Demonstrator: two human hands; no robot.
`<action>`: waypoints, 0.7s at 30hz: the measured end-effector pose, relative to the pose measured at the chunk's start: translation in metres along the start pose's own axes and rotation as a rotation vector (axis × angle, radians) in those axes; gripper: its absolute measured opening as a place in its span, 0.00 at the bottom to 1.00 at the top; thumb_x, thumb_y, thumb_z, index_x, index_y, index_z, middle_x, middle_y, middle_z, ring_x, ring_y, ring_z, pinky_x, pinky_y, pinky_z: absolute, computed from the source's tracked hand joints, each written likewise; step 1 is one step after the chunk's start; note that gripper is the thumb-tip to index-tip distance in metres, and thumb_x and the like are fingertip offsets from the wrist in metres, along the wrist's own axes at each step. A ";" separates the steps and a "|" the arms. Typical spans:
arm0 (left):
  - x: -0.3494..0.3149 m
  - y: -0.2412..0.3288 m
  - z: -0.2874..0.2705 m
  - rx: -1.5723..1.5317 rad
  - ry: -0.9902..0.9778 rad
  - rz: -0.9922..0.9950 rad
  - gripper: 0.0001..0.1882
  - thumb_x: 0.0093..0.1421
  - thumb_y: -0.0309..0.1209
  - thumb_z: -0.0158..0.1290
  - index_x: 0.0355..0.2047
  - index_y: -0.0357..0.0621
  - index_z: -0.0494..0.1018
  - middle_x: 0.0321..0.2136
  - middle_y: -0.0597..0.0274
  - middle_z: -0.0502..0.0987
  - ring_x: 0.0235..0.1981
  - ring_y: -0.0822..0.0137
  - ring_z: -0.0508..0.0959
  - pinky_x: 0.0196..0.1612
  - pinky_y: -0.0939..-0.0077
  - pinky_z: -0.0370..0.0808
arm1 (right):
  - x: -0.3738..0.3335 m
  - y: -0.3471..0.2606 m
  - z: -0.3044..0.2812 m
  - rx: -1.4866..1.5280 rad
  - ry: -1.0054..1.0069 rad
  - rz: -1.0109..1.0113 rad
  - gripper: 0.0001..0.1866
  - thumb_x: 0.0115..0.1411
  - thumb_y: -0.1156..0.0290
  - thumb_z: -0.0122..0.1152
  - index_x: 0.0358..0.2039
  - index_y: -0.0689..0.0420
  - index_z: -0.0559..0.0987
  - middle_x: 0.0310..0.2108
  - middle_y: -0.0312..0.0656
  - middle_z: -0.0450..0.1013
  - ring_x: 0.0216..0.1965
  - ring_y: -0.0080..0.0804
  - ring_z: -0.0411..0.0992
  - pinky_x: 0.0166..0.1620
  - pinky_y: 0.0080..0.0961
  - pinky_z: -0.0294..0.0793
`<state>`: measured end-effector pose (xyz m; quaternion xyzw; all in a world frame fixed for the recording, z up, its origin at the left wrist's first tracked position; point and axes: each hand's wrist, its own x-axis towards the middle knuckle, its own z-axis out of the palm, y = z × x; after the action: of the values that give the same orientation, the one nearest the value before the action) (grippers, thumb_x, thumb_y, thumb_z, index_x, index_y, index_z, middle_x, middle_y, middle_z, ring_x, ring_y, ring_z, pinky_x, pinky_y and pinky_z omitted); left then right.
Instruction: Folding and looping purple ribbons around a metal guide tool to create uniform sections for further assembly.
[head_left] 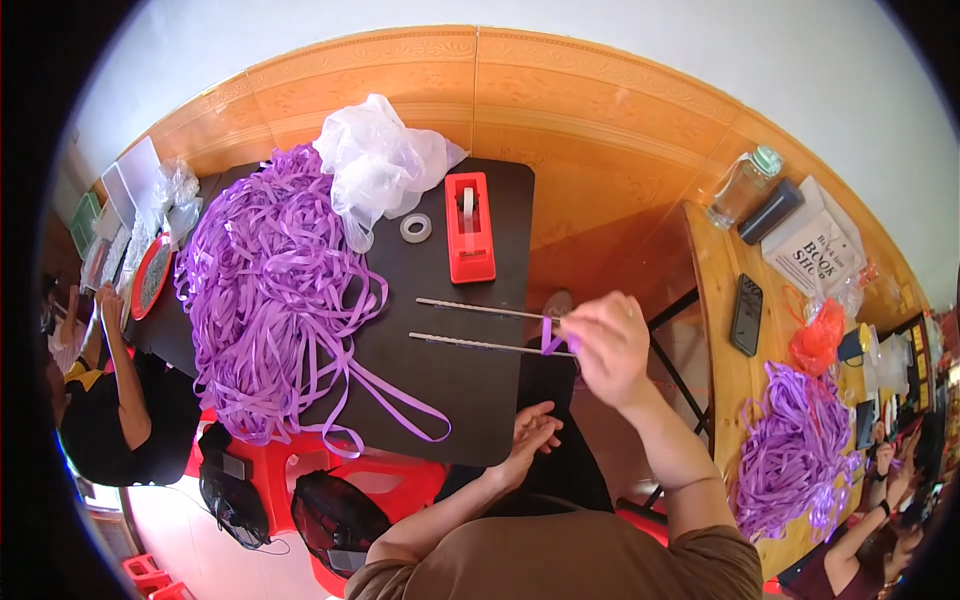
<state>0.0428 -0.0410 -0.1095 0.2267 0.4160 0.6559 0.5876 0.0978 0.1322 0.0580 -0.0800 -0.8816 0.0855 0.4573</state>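
Two thin metal rods with ridged ends, the far rod [480, 307] and the near rod [470, 343], lie side by side over the right edge of the dark table [440, 390]. A short purple ribbon [547, 335] is looped around both near their right ends. My right hand [612, 350] is closed at that loop, its fingertips pinching the ribbon; the fingers hide part of it. Below the table's right corner, over my lap, my left hand [530, 438] has its fingers apart and loosely bent, with nothing visible in it.
A big heap of purple ribbon [270, 290] covers the table's left half. Behind it are a clear plastic bag [375, 160], a tape roll [416, 228] and a red tape dispenser [470, 260]. A wooden table [720, 400] at right bears more ribbon [795, 450]. People work at both sides.
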 end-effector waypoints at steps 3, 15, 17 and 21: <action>0.024 0.001 0.014 -0.020 0.077 0.028 0.22 0.64 0.32 0.47 0.58 0.44 0.61 0.42 0.59 0.74 0.33 0.72 0.75 0.34 0.81 0.70 | 0.010 0.040 0.022 0.301 -0.038 0.251 0.04 0.46 0.80 0.63 0.25 0.62 0.78 0.24 0.39 0.72 0.26 0.31 0.70 0.30 0.25 0.65; 0.101 0.013 0.023 0.133 0.373 0.364 0.19 0.65 0.29 0.44 0.55 0.39 0.62 0.48 0.61 0.69 0.47 0.70 0.70 0.49 0.77 0.65 | -0.037 0.109 0.081 0.896 -0.414 1.000 0.04 0.49 0.79 0.65 0.19 0.63 0.80 0.18 0.35 0.73 0.21 0.17 0.68 0.27 0.16 0.65; 0.114 0.011 0.027 0.202 0.494 0.543 0.20 0.65 0.28 0.44 0.57 0.39 0.61 0.48 0.61 0.69 0.48 0.69 0.69 0.52 0.75 0.63 | -0.047 0.105 0.085 1.062 -0.435 1.188 0.05 0.50 0.77 0.63 0.19 0.62 0.80 0.19 0.37 0.75 0.20 0.18 0.70 0.27 0.17 0.67; 0.119 0.028 0.038 -0.036 0.436 0.489 0.19 0.65 0.30 0.45 0.56 0.40 0.63 0.51 0.62 0.67 0.50 0.71 0.67 0.53 0.76 0.63 | -0.070 0.105 0.083 1.238 -0.441 1.383 0.04 0.52 0.74 0.61 0.25 0.60 0.81 0.21 0.39 0.76 0.22 0.24 0.74 0.22 0.17 0.69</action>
<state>0.0316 0.0850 -0.0883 0.1637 0.4535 0.8180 0.3138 0.0763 0.2121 -0.0680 -0.3093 -0.5036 0.8016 0.0901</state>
